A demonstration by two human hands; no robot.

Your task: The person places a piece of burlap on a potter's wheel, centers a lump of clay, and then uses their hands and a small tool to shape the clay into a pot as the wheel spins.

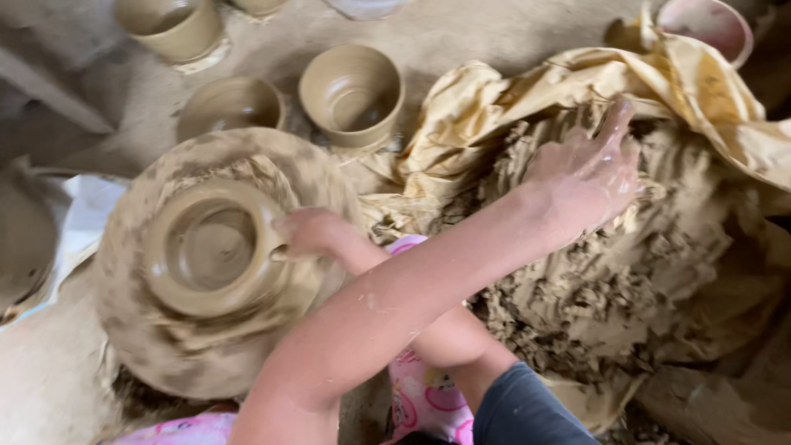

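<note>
My left hand (587,169) reaches across to the right and lies flat on a big heap of rough grey-brown clay (626,280). Its fingers are spread and smeared with wet clay. My right hand (306,232) is at the left, fingers pinched on the right rim of a wet clay pot (210,251). The pot stands in the middle of a round, clay-caked wheel (165,346). My forearms cross, the left one over the right.
A crumpled yellowish plastic sheet (700,82) wraps the clay heap. Three finished clay bowls (350,91) (231,103) (169,29) stand on the ground behind the wheel. A pinkish bowl (709,25) is at top right. Pink patterned cloth (424,400) shows below.
</note>
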